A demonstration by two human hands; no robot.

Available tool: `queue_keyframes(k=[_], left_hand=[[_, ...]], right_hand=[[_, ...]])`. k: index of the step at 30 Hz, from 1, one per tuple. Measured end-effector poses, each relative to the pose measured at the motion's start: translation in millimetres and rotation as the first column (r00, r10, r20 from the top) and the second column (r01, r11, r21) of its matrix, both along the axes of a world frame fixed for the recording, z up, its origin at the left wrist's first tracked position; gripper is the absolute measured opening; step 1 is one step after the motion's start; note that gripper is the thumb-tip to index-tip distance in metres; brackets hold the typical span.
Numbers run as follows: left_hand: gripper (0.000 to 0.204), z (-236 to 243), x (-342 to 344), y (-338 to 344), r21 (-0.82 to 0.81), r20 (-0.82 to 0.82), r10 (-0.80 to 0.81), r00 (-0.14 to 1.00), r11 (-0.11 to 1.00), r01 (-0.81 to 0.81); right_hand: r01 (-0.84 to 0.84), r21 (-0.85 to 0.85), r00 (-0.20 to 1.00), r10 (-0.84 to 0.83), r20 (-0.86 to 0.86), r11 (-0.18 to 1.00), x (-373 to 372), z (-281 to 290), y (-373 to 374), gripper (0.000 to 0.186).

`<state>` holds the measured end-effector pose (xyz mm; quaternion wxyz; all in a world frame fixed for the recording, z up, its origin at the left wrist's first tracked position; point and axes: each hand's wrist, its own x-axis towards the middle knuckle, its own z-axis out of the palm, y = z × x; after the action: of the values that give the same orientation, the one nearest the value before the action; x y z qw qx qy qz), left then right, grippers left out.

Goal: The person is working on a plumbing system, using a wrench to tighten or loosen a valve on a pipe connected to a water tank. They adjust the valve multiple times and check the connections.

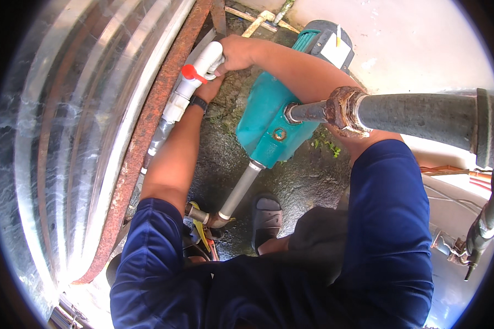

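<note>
A white plastic pipe (175, 106) runs up along the rusty frame, with a red-handled valve (191, 73) and a white elbow (209, 54) at its top end. My right hand (235, 54) reaches across from the right, its fingers curled round the elbow's open side. Just below it, my left hand (209, 89), with a dark watch at the wrist, is against the pipe's side by the valve. The pipe and my right hand hide its fingers. Right of both hands stands a teal water pump (269, 112), under my right forearm.
A rusty metal frame (148, 118) borders a shiny ribbed metal tank (66, 148) on the left. A thick grey pipe (417, 116) extends right from the pump. A lower grey pipe (240, 192) reaches toward my sandalled foot (268, 216). The concrete floor (219, 159) looks wet.
</note>
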<state>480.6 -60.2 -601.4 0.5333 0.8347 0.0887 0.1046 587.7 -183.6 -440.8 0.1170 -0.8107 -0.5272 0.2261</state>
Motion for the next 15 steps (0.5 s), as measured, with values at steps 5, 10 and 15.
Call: queue_keyframes(k=[5, 10, 15], left_hand=[[0.051, 3, 1, -3, 0.119, 0.023, 0.043, 0.999, 0.992, -0.046], [0.048, -3, 1, -6, 0.069, 0.040, 0.043, 0.998, 0.997, -0.045], [0.040, -11, 8, -8, 0.089, 0.152, 0.037, 0.988, 0.995, -0.051]], right_hand=[[-0.018, 0.177, 1.000, 0.019, -0.005, 0.984, 0, 0, -7, 0.054], [-0.027, 0.025, 0.998, 0.025, 0.052, 0.999, 6, -5, 1, 0.054], [-0.082, 0.088, 0.997, 0.081, 0.021, 0.993, 9, -2, 2, 0.052]])
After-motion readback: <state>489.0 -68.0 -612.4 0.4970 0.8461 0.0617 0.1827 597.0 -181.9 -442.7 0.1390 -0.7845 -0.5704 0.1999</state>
